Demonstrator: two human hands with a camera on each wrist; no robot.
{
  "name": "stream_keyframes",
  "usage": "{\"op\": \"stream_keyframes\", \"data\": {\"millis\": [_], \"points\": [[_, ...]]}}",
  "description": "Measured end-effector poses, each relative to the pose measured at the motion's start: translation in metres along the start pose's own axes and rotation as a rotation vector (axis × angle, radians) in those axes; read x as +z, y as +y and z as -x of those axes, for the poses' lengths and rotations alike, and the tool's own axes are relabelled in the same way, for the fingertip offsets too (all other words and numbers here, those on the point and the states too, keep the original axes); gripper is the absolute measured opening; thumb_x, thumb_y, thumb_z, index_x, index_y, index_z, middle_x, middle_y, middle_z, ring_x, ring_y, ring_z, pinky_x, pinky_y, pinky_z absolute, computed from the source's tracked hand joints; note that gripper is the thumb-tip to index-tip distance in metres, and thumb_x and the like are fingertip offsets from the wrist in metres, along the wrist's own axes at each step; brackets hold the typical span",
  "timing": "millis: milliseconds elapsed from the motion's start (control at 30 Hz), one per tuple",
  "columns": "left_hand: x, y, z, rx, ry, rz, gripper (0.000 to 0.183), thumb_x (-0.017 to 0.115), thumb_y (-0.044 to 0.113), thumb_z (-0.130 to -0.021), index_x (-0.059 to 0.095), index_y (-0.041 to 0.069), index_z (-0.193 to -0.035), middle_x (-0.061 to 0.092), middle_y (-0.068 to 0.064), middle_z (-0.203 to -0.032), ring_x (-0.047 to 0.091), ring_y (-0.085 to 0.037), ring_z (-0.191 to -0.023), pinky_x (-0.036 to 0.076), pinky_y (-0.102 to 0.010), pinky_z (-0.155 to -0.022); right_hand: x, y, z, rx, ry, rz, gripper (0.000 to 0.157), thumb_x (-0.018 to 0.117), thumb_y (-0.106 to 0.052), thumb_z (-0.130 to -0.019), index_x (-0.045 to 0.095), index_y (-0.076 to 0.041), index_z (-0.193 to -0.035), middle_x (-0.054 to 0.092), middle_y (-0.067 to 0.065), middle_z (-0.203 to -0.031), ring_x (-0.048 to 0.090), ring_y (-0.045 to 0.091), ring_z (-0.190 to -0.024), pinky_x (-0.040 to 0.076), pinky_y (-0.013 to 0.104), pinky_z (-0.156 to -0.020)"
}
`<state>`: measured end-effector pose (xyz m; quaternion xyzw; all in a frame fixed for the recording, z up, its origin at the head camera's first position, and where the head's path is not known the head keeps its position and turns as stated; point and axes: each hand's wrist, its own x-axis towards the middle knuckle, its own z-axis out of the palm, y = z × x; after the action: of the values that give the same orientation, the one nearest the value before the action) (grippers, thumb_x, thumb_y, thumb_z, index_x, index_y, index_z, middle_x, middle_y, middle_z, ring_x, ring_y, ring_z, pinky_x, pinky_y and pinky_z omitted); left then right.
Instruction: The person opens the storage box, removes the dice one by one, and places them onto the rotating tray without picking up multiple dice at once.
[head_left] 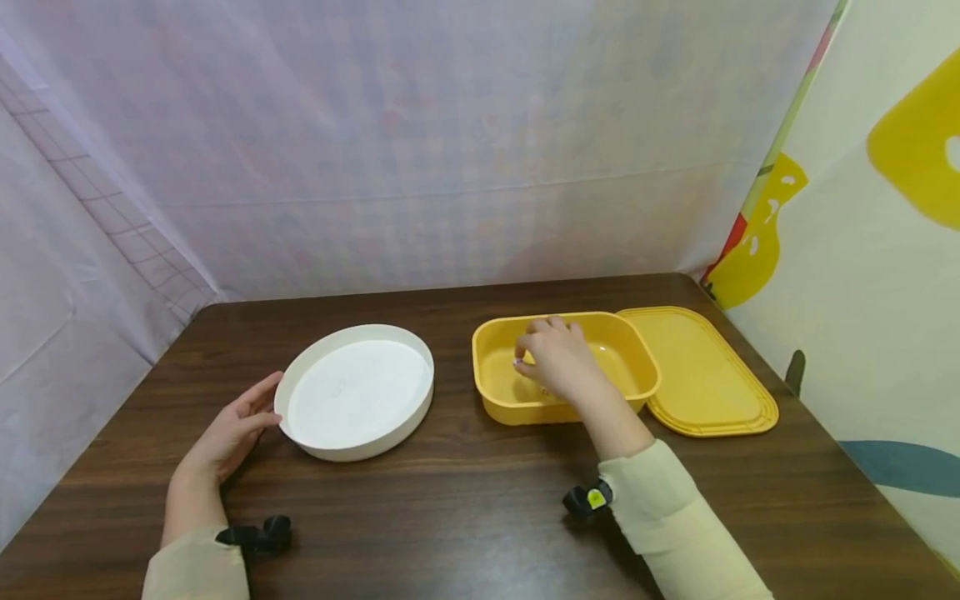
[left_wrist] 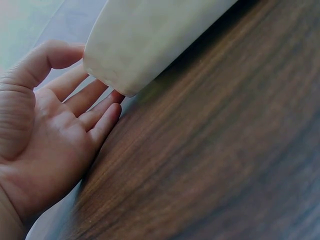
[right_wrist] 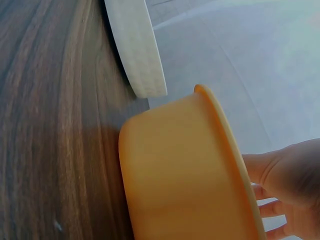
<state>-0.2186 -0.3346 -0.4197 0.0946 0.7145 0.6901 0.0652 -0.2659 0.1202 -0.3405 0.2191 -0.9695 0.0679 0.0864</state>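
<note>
My left hand (head_left: 228, 437) is at the left side of a round white tray (head_left: 360, 400) with a low wall. In the left wrist view, its fairly straight fingers (left_wrist: 85, 100) and thumb touch the tray's outer wall. My right hand (head_left: 558, 358) reaches over the near rim into a yellow rectangular container (head_left: 495, 392). Between thumb and fingertips it pinches a small whitish piece (head_left: 517, 362), mostly covered by the fingers. A few tiny light bits (head_left: 543, 390) show on the container floor below the hand. In the right wrist view, the container wall (right_wrist: 185, 170) hides the fingertips.
A yellow lid (head_left: 705, 375) lies flat to the right of the container, its left edge beside the container's rim. Tray, container and lid are on a dark brown wooden table (head_left: 420, 517). Pale cloth (head_left: 450, 167) hangs behind the table, with a patterned sheet along the right.
</note>
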Motion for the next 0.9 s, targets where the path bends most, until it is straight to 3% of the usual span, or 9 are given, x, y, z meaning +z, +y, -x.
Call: {"op": "stream_keyframes", "data": {"millis": [300,500,767,900], "points": [[0.001,0.001,0.0,-0.001,0.003,0.005,0.072,0.051,-0.006,-0.091,0.01,-0.006,-0.15,-0.002,-0.024,-0.156,-0.003,-0.035,-0.141,0.006,-0.031,-0.112,-0.006,-0.007,0.001,-0.02,0.01,-0.003,0.015,0.069,-0.03,-0.088,0.073,-0.017,-0.094,0.058,0.009,-0.117,0.043,0.035,-0.116,0.031,0.055,-0.093],[0.001,0.001,0.001,-0.008,0.005,0.001,0.073,0.051,-0.006,-0.091,0.008,-0.007,-0.149,-0.002,-0.025,-0.156,-0.003,-0.035,-0.141,0.008,-0.028,-0.111,-0.012,-0.015,0.004,-0.036,0.029,-0.001,0.016,0.069,-0.032,-0.088,0.073,-0.018,-0.095,0.057,0.009,-0.12,0.042,0.033,-0.118,0.031,0.055,-0.095],[0.002,0.003,0.001,-0.013,0.009,0.002,0.074,0.051,-0.006,-0.09,0.007,-0.007,-0.149,-0.003,-0.024,-0.156,-0.004,-0.035,-0.141,0.001,-0.035,-0.113,-0.02,-0.03,0.009,-0.091,0.078,-0.016,0.013,0.069,-0.031,-0.087,0.073,-0.02,-0.093,0.058,0.007,-0.119,0.043,0.031,-0.116,0.032,0.054,-0.094],[0.003,0.003,0.001,-0.005,0.007,0.004,0.074,0.051,-0.006,-0.09,0.007,-0.008,-0.149,-0.003,-0.025,-0.156,-0.005,-0.035,-0.141,0.004,-0.032,-0.112,-0.021,-0.035,0.009,-0.108,0.085,-0.017,0.013,0.068,-0.032,-0.088,0.072,-0.02,-0.092,0.058,0.007,-0.12,0.044,0.03,-0.116,0.032,0.053,-0.095]]}}
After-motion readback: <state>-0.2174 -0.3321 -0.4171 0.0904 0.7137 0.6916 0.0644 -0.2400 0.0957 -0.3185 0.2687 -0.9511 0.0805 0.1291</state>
